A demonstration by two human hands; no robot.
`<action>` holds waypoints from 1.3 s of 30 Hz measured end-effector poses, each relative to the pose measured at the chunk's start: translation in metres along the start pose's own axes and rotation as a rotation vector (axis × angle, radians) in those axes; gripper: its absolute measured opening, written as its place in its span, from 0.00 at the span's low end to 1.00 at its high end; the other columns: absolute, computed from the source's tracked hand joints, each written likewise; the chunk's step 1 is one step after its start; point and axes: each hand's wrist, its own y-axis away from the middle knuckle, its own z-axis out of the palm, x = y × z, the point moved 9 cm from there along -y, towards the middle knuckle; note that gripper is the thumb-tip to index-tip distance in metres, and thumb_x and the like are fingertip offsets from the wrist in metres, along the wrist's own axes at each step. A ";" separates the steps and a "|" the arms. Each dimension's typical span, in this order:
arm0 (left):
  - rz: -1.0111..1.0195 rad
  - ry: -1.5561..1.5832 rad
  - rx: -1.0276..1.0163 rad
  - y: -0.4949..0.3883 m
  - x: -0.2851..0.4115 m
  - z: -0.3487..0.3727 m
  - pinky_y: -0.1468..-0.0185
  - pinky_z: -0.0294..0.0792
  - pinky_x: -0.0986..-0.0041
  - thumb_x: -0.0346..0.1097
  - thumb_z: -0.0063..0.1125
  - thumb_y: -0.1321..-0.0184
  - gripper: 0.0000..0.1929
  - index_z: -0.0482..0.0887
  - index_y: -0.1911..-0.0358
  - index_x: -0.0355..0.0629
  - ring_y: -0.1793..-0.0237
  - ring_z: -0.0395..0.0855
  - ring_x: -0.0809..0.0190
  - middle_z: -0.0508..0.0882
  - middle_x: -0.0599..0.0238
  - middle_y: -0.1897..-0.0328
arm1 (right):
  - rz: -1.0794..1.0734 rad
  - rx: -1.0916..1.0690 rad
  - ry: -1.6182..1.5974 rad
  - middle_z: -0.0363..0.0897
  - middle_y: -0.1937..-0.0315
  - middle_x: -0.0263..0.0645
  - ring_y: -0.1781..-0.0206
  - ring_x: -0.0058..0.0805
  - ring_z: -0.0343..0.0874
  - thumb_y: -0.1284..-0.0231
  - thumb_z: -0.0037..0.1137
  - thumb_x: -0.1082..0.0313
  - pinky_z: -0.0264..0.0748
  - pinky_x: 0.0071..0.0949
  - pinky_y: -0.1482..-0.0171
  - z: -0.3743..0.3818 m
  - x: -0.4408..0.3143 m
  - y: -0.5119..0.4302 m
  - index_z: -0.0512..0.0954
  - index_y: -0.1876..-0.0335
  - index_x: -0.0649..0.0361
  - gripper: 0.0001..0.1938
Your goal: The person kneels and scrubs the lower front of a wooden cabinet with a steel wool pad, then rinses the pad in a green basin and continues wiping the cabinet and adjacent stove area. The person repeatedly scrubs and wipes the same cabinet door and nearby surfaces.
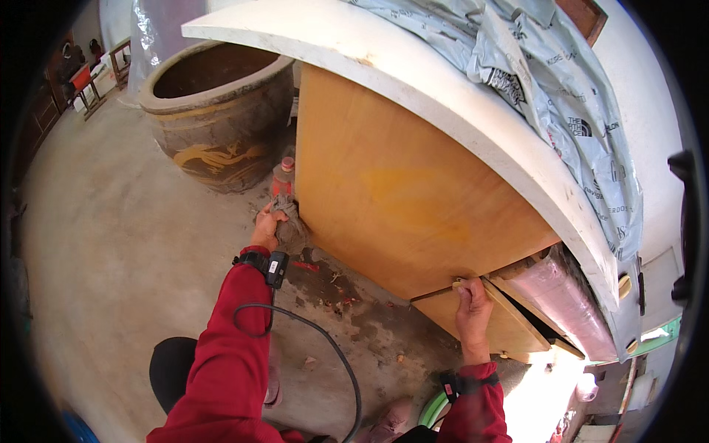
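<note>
My left hand grips a crumpled grey rag low by the left edge of a wooden cabinet side. Just beyond the rag stands a clear plastic bottle with a red cap. At the cabinet's lower right, my right hand pinches a small yellowish knob, partly hidden by the fingers. Below that hand, a small wooden cabinet door stands ajar, with a dark gap behind it. The white top of the cabinet curves across the view.
A large brown glazed jar stands beside the cabinet. Printed plastic sheeting covers part of the top. Dirt and scraps lie on the concrete floor. A black cable hangs from my left wrist; a green basin sits near my foot.
</note>
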 end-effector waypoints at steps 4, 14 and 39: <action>0.183 0.057 -0.232 0.037 0.084 0.055 0.56 0.77 0.69 0.19 0.51 0.54 0.26 0.78 0.45 0.35 0.62 0.83 0.62 0.84 0.64 0.61 | -0.021 0.021 0.003 0.76 0.73 0.48 0.67 0.49 0.80 0.38 0.53 0.80 0.76 0.30 0.65 0.000 -0.002 -0.001 0.73 0.64 0.58 0.05; 0.618 0.182 -0.499 0.133 0.276 0.165 0.47 0.79 0.63 0.22 0.49 0.48 0.24 0.76 0.43 0.36 0.54 0.85 0.58 0.84 0.58 0.51 | -0.013 0.007 -0.031 0.77 0.72 0.50 0.66 0.56 0.79 0.38 0.52 0.80 0.75 0.36 0.66 0.001 0.000 -0.002 0.72 0.64 0.59 0.05; 0.652 0.163 -0.040 0.167 0.123 0.156 0.42 0.70 0.72 0.21 0.56 0.47 0.29 0.68 0.38 0.39 0.48 0.78 0.63 0.78 0.64 0.47 | -0.020 0.060 0.032 0.79 0.70 0.48 0.65 0.46 0.81 0.36 0.49 0.81 0.76 0.31 0.62 0.000 -0.001 0.002 0.71 0.61 0.59 0.05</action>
